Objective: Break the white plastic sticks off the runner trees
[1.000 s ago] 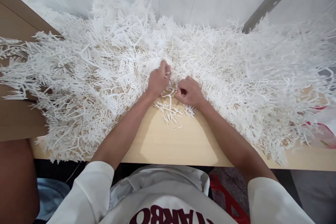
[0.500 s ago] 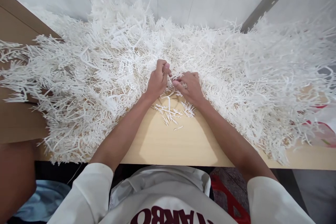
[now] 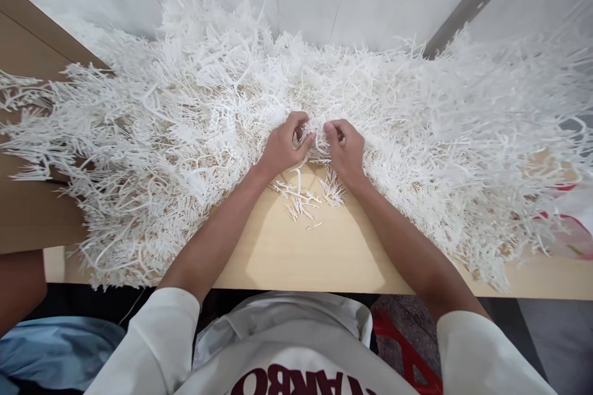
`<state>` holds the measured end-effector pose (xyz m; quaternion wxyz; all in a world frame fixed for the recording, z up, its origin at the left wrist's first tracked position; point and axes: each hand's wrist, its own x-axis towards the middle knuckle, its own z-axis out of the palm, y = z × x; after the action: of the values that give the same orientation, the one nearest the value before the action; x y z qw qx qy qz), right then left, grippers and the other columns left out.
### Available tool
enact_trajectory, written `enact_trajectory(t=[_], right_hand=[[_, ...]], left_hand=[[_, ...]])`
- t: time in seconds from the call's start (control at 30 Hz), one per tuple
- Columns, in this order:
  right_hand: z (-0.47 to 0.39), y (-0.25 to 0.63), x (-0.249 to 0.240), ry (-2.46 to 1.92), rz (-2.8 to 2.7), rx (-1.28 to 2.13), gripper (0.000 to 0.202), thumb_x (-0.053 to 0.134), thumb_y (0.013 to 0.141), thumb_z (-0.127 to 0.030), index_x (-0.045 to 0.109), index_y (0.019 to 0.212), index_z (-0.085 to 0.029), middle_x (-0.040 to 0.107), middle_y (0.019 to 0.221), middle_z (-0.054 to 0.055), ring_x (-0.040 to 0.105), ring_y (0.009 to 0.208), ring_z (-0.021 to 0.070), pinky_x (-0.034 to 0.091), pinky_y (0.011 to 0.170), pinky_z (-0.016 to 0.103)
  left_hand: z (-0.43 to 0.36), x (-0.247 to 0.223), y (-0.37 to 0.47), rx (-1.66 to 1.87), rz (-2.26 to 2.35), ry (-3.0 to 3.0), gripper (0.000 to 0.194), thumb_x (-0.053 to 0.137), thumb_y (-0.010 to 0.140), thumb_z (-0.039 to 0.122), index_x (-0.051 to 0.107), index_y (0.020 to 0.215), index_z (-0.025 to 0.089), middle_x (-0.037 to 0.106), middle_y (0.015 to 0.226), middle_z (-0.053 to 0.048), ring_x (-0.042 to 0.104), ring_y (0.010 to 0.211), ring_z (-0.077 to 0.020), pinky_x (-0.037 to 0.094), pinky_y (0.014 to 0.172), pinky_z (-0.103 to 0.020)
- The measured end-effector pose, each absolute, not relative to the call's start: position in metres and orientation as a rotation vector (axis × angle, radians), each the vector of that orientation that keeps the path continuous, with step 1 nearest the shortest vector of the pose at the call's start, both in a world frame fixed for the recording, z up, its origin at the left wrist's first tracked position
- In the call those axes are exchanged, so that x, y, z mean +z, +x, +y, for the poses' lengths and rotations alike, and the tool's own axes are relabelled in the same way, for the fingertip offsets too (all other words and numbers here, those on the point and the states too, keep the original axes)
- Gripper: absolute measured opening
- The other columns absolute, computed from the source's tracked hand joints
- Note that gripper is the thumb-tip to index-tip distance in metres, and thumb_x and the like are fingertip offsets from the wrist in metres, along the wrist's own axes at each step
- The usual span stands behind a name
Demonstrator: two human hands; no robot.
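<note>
A deep heap of white, branching plastic-looking sprigs (image 3: 204, 117) covers most of the table. My left hand (image 3: 285, 145) is at the front of the heap, its thumb and forefinger apart in a curve, and no sprig shows clearly in its grasp. Just to its right, my right hand (image 3: 347, 148) is closed, thumb against forefinger, at a thin white sprig (image 3: 320, 139) that shows between the hands. Its exact hold is partly lost against the white heap. Below the hands lie a loose branched sprig (image 3: 299, 191) and a small bunch of cut-looking tips (image 3: 332, 190).
The pale wooden table (image 3: 315, 259) shows its front edge before me. Cardboard (image 3: 41, 216) stands at the left, beside another person's arm (image 3: 21, 290). Behind the heap are a tiled wall (image 3: 310, 0) and a grey metal post (image 3: 477, 3). A red-edged plastic bag (image 3: 572, 228) lies at right.
My hands have moved slightly apart. The left thumb and forefinger have spread, while the right fingers have curled closed. The other person's arm at left has drawn back to the left.
</note>
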<state>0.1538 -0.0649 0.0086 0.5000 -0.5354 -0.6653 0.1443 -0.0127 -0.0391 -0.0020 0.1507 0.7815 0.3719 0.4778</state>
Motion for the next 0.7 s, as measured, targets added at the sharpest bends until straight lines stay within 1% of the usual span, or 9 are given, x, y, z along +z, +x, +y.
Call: enact_trajectory(t=[0.1, 0.17, 0.3, 0.37, 0.43, 0.5, 0.57, 0.63, 0.7], right_hand=[[-0.066, 0.152, 0.010, -1.301, -1.517, 0.398, 0.039, 0.046, 0.097, -0.054, 0.054, 0.077, -0.022, 0.053, 0.067, -0.004, 0.046, 0.062, 0.0102, 0.036, 0.063, 0.028], [-0.066, 0.152, 0.010, -1.294, -1.514, 0.404, 0.038, 0.046, 0.097, -0.053, 0.050, 0.075, -0.022, 0.050, 0.065, -0.005, 0.043, 0.060, 0.0095, 0.035, 0.062, 0.027], [-0.067, 0.152, 0.011, -1.256, -1.575, 0.415, 0.034, 0.048, 0.096, -0.042, 0.046, 0.069, -0.022, 0.046, 0.061, -0.005, 0.041, 0.059, 0.0094, 0.034, 0.061, 0.027], [-0.068, 0.153, 0.012, -1.191, -1.707, 0.400, 0.030, 0.052, 0.092, -0.033, 0.043, 0.065, -0.021, 0.046, 0.061, -0.004, 0.042, 0.059, 0.0096, 0.035, 0.061, 0.028], [-0.069, 0.153, 0.012, -1.138, -1.794, 0.356, 0.029, 0.056, 0.087, -0.029, 0.040, 0.064, -0.022, 0.046, 0.063, -0.004, 0.043, 0.061, 0.0099, 0.036, 0.062, 0.028], [-0.071, 0.153, 0.012, -1.126, -1.768, 0.333, 0.024, 0.057, 0.087, -0.033, 0.043, 0.071, -0.022, 0.050, 0.068, -0.003, 0.047, 0.064, 0.0110, 0.040, 0.065, 0.029], [-0.071, 0.152, 0.012, -1.140, -1.692, 0.350, 0.021, 0.055, 0.090, -0.043, 0.051, 0.088, -0.023, 0.057, 0.078, -0.001, 0.053, 0.071, 0.0126, 0.045, 0.069, 0.030], [-0.069, 0.152, 0.011, -1.168, -1.653, 0.384, 0.032, 0.053, 0.091, -0.053, 0.054, 0.106, -0.024, 0.062, 0.089, 0.001, 0.057, 0.076, 0.0132, 0.047, 0.071, 0.030], [-0.067, 0.152, 0.009, -1.210, -1.684, 0.394, 0.036, 0.052, 0.092, -0.057, 0.058, 0.107, -0.024, 0.064, 0.090, 0.001, 0.058, 0.075, 0.0127, 0.047, 0.070, 0.029]], left_hand=[[-0.038, -0.006, -0.012, 1.305, 1.092, 2.252, 0.032, 0.054, 0.092, 0.048, 0.051, 0.109, 0.021, 0.062, 0.081, 0.001, 0.056, 0.062, -0.0096, 0.045, 0.062, -0.025], [-0.037, -0.008, -0.012, 1.287, 1.091, 2.271, 0.032, 0.054, 0.092, 0.049, 0.052, 0.107, 0.021, 0.062, 0.080, 0.001, 0.057, 0.063, -0.0098, 0.045, 0.062, -0.025], [-0.035, -0.008, -0.014, 1.357, 1.086, 2.229, 0.034, 0.047, 0.097, 0.051, 0.052, 0.114, 0.022, 0.068, 0.090, -0.002, 0.063, 0.072, -0.0116, 0.048, 0.066, -0.026], [-0.036, -0.005, -0.015, 1.410, 1.100, 2.200, 0.036, 0.041, 0.099, 0.050, 0.053, 0.118, 0.022, 0.070, 0.094, -0.004, 0.066, 0.077, -0.0126, 0.050, 0.070, -0.027], [-0.036, -0.001, -0.015, 1.423, 1.088, 2.231, 0.037, 0.037, 0.101, 0.047, 0.056, 0.118, 0.021, 0.071, 0.100, -0.006, 0.068, 0.085, -0.0140, 0.052, 0.077, -0.028], [-0.037, 0.001, -0.015, 1.384, 1.056, 2.303, 0.038, 0.034, 0.102, 0.046, 0.060, 0.117, 0.021, 0.072, 0.107, -0.007, 0.068, 0.095, -0.0154, 0.053, 0.085, -0.031], [-0.038, 0.002, -0.014, 1.332, 1.049, 2.348, 0.039, 0.035, 0.102, 0.047, 0.060, 0.119, 0.022, 0.072, 0.112, -0.007, 0.068, 0.098, -0.0152, 0.053, 0.088, -0.031], [-0.037, -0.001, -0.014, 1.290, 1.069, 2.352, 0.040, 0.038, 0.100, 0.050, 0.057, 0.123, 0.023, 0.072, 0.112, -0.006, 0.069, 0.093, -0.0137, 0.053, 0.085, -0.029], [-0.036, -0.004, -0.013, 1.261, 1.092, 2.347, 0.040, 0.041, 0.099, 0.050, 0.055, 0.124, 0.022, 0.072, 0.108, -0.005, 0.069, 0.090, -0.0125, 0.053, 0.083, -0.027]])
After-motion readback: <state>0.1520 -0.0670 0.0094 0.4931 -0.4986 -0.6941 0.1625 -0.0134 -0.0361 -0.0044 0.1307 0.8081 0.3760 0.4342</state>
